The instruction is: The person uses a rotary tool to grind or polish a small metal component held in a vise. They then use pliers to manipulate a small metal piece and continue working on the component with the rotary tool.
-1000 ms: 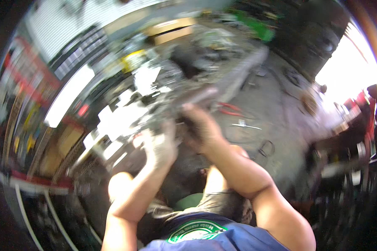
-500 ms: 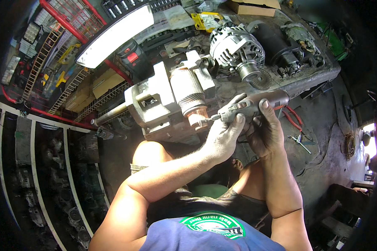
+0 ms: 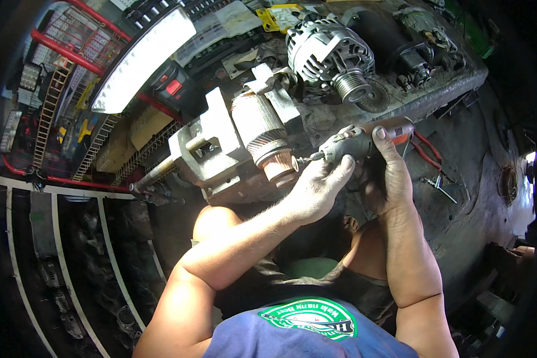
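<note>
Grinder (image 3: 348, 148) gripped by left hand (image 3: 317, 188) and right hand (image 3: 386, 185), I'm pointing it at the armature (image 3: 262, 128), probably needing steadiness.

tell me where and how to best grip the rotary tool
Probably by the rotary tool's thick, rounded body, coming from the right: its wide rear end points that way, while the slim bit at the left faces the metal cylinder.
</note>
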### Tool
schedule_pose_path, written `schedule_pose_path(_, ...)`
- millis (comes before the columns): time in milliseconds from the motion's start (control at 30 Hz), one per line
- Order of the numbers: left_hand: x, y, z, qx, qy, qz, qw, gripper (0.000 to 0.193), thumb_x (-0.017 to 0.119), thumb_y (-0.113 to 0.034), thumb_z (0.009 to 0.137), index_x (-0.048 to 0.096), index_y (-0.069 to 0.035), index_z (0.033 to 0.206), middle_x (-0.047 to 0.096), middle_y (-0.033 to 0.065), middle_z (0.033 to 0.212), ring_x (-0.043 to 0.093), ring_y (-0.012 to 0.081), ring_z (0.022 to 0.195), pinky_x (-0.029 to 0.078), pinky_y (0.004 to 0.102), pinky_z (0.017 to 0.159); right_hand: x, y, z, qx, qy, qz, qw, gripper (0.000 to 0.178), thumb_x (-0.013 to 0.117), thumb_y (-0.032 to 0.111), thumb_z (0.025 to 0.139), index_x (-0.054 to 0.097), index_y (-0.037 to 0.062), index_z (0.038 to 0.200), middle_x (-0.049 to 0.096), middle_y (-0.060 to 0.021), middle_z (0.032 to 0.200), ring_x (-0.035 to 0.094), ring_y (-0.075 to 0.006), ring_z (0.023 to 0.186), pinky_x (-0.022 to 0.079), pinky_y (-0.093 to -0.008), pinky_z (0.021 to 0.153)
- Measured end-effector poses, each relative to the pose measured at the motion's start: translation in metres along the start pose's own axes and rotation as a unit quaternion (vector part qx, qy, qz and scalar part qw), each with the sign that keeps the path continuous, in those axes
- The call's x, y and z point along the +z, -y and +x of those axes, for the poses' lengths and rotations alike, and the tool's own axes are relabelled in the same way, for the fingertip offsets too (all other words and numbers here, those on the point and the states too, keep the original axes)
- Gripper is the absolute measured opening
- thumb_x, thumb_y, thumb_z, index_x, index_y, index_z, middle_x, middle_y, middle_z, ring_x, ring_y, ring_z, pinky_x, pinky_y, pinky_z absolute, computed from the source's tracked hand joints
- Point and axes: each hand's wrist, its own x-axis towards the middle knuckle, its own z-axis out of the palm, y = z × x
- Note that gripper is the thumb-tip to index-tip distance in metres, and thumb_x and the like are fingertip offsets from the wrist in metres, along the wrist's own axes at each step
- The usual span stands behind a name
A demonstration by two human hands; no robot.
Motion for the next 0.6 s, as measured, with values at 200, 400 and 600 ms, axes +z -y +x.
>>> schedule_pose_path(200,0.001,0.015,-0.002,0.003,-0.011,-0.067,0.998,0.038,0.037,-0.033,0.117,0.051,-0.005,0.139,0.054,0.0007,0.124,0.051,0.0113,0.121,0.041,0.0378,0.117,0.005,0.0,0.001,-0.01,-0.027,-0.038,0.999,0.043,0.079,0.032,0.097,0.065,0.0047,0.127,0.074,-0.0087,0.117,0.074,-0.0231,0.104,0.063,-0.0412,0.091)
schedule_pose_path(400,-0.005,0.002,-0.007,0.032,-0.01,-0.03,0.999,0.034,0.038,-0.033,0.118,0.054,-0.005,0.13,0.054,-0.0025,0.109,0.05,0.0083,0.102,0.045,0.0303,0.102,0.009,-0.001,-0.001,-0.033,-0.007,-0.033,0.999,0.044,0.079,0.029,0.097,0.063,0.0034,0.129,0.074,-0.0103,0.117,0.074,-0.0248,0.105,0.062,-0.0418,0.092)
schedule_pose_path(600,0.0,0.001,-0.005,0.0,-0.005,-0.135,0.991,0.04,0.042,-0.033,0.117,0.051,-0.005,0.144,0.052,-0.006,0.1,0.045,0.0052,0.093,0.042,0.024,0.086,0.009,-0.002,0.004,-0.04,-0.023,-0.096,0.994,0.039,0.076,0.036,0.099,0.068,0.0028,0.119,0.075,-0.009,0.112,0.074,-0.0225,0.099,0.062,-0.036,0.089)
